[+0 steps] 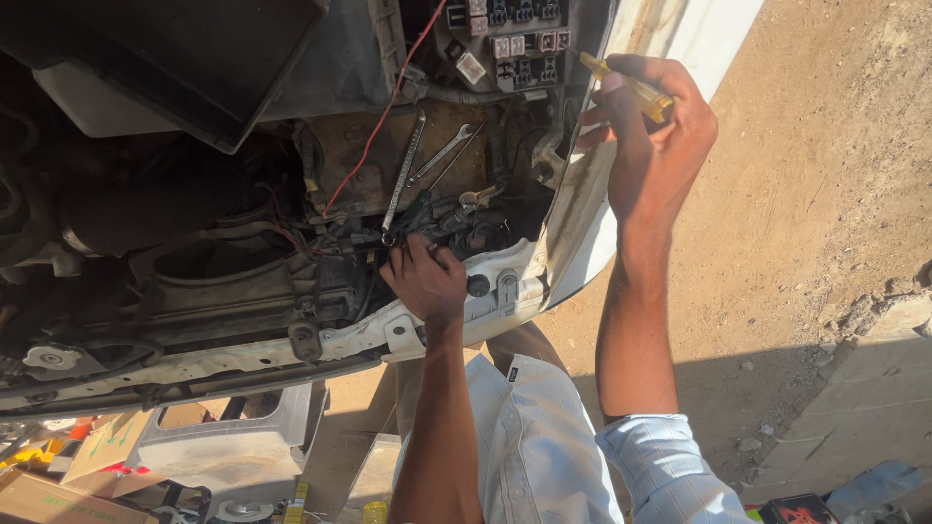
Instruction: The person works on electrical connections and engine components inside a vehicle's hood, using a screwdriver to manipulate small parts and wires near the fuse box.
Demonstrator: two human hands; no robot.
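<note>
A yellow-handled screwdriver (629,85) is held by the right hand (652,136) at the fuse box (510,44); wires (442,221) are gripped by the left hand (425,281).

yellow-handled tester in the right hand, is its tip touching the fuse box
Cannot tell. In the head view the right hand holds the tester toward the fuse box, but the tip is too thin and dark to see.

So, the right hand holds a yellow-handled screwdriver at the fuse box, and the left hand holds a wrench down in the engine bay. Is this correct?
Not quite. In the head view the left hand holds no wrench; it grips the dark wiring connectors. Both wrenches lie loose above it. The right hand does hold the yellow-handled screwdriver at the fuse box.
</note>
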